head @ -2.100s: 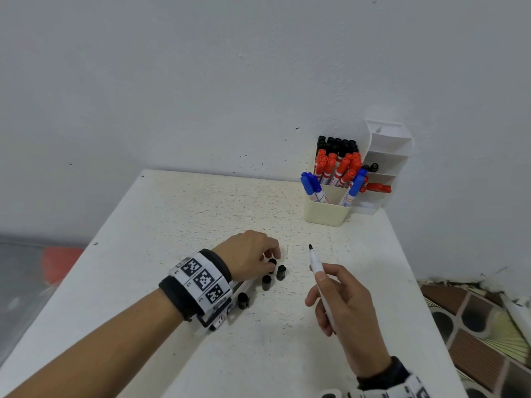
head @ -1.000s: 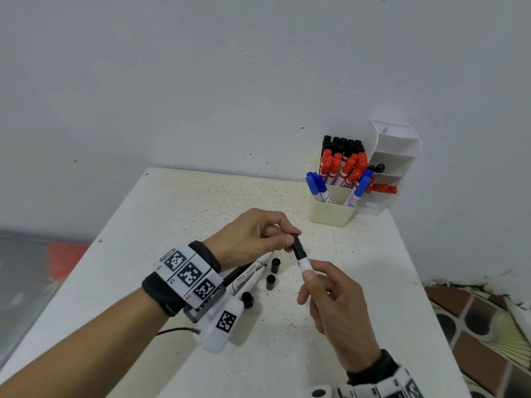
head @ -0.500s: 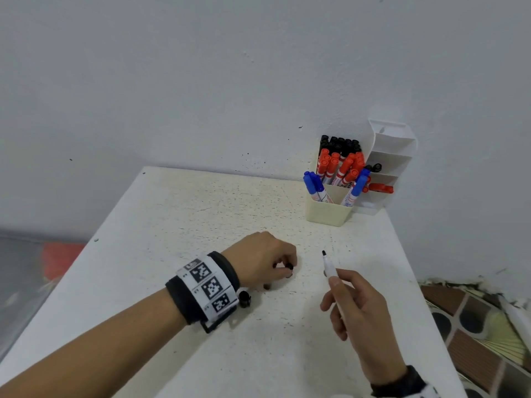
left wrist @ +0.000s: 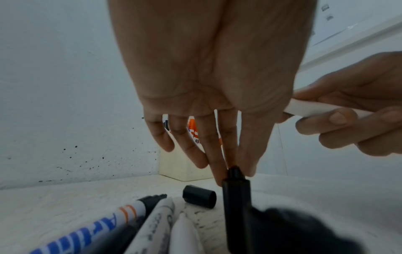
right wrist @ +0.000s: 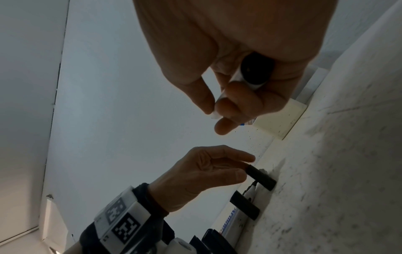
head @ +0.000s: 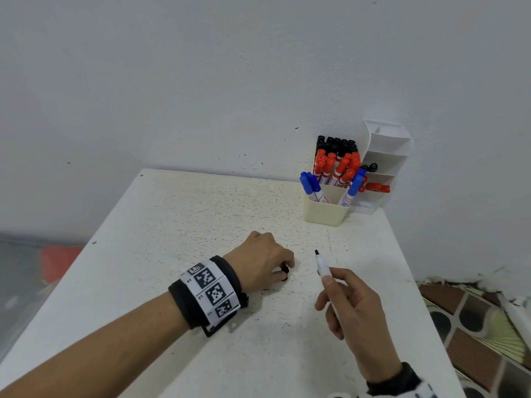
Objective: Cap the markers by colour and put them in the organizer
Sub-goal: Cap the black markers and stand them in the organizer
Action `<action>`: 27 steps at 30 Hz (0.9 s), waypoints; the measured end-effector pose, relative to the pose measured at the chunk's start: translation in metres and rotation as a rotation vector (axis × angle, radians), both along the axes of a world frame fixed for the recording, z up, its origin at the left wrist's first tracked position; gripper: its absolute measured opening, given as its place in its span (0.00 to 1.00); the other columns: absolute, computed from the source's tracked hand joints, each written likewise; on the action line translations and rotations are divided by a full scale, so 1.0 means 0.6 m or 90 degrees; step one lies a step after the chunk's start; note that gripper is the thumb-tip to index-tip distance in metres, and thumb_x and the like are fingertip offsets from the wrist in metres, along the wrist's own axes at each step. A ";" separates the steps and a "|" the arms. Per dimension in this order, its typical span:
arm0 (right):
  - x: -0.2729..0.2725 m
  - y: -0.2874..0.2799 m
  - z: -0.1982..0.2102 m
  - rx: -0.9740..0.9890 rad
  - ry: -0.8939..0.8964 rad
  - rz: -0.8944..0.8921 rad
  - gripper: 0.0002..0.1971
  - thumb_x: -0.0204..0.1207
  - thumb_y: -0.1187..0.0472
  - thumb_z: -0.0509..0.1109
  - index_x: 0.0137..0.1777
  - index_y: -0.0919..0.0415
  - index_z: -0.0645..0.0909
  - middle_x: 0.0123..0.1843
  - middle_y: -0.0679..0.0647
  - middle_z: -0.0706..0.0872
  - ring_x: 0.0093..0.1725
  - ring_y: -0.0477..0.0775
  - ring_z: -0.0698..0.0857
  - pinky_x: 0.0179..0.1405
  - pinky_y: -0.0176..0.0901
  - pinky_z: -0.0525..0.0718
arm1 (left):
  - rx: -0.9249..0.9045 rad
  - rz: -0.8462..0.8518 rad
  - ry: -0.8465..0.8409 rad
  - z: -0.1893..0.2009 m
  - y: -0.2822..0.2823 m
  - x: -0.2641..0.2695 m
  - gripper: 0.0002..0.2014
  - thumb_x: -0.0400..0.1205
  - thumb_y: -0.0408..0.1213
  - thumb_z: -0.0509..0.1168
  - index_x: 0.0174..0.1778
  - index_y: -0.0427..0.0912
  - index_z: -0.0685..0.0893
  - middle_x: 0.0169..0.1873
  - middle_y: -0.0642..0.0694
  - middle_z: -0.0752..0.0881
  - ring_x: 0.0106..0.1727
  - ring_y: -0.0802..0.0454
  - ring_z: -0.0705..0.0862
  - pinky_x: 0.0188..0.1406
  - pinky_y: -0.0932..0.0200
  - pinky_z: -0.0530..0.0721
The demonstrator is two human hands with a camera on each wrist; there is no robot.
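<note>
My right hand [head: 327,282] grips an uncapped white marker [head: 321,265], its black tip pointing up and away; its rear end [right wrist: 256,72] shows in the right wrist view. My left hand [head: 284,268] is down on the table, thumb and forefinger pinching a black cap [right wrist: 260,177] that stands on the surface [left wrist: 236,189]. A second black cap [left wrist: 199,196] lies beside it. Uncapped markers [left wrist: 139,221] lie under my left wrist. The cream organizer cup [head: 324,212] at the back right holds capped blue, red and black markers.
A white tiered organizer [head: 386,150] stands against the wall behind the cup, with a black and a red piece on its shelves. The white table [head: 201,214] ends just right of my right hand, where patterned floor tiles [head: 471,334] show.
A second ago my left hand held a black cap at the tip of the marker in my right hand. It has since dropped to the table onto a cap; the right-hand marker's tip is bare.
</note>
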State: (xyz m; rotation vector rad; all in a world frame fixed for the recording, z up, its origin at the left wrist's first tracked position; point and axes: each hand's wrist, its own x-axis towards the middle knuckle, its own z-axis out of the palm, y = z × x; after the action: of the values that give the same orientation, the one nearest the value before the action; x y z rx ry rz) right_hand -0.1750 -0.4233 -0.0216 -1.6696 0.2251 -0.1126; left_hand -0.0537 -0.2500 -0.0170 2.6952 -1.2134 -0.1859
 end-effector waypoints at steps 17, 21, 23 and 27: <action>-0.006 0.031 -0.002 -0.004 0.010 0.062 0.07 0.83 0.59 0.65 0.55 0.57 0.83 0.30 0.58 0.85 0.21 0.52 0.70 0.19 0.37 0.70 | 0.079 0.090 0.136 0.017 0.098 -0.049 0.07 0.77 0.49 0.70 0.45 0.56 0.78 0.44 0.55 0.86 0.45 0.53 0.83 0.41 0.56 0.81; -0.008 0.033 -0.001 -0.008 0.013 0.069 0.06 0.84 0.58 0.65 0.54 0.55 0.84 0.31 0.58 0.85 0.21 0.52 0.71 0.19 0.38 0.70 | -0.094 0.121 0.187 0.025 0.115 -0.045 0.02 0.80 0.43 0.70 0.45 0.53 0.84 0.41 0.58 0.90 0.43 0.62 0.87 0.47 0.57 0.86; -0.010 0.032 0.002 -0.011 0.010 0.073 0.06 0.83 0.59 0.65 0.54 0.53 0.84 0.31 0.59 0.85 0.21 0.52 0.71 0.19 0.38 0.70 | -0.300 0.171 0.245 0.039 0.117 -0.044 0.02 0.81 0.41 0.72 0.48 0.50 0.87 0.42 0.57 0.91 0.45 0.62 0.89 0.51 0.59 0.87; -0.016 0.047 0.014 -0.015 0.007 0.139 0.08 0.83 0.62 0.65 0.57 0.51 0.84 0.32 0.59 0.86 0.21 0.51 0.71 0.18 0.36 0.70 | -0.576 0.250 0.342 0.061 0.100 -0.052 0.05 0.80 0.34 0.72 0.51 0.41 0.88 0.45 0.44 0.92 0.47 0.46 0.92 0.56 0.47 0.89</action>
State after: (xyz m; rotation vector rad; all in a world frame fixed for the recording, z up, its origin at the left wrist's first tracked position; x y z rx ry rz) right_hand -0.1844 -0.3951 -0.0131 -1.7069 0.0485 0.0582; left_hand -0.0851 -0.1898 0.0196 1.8429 -0.4212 -0.2146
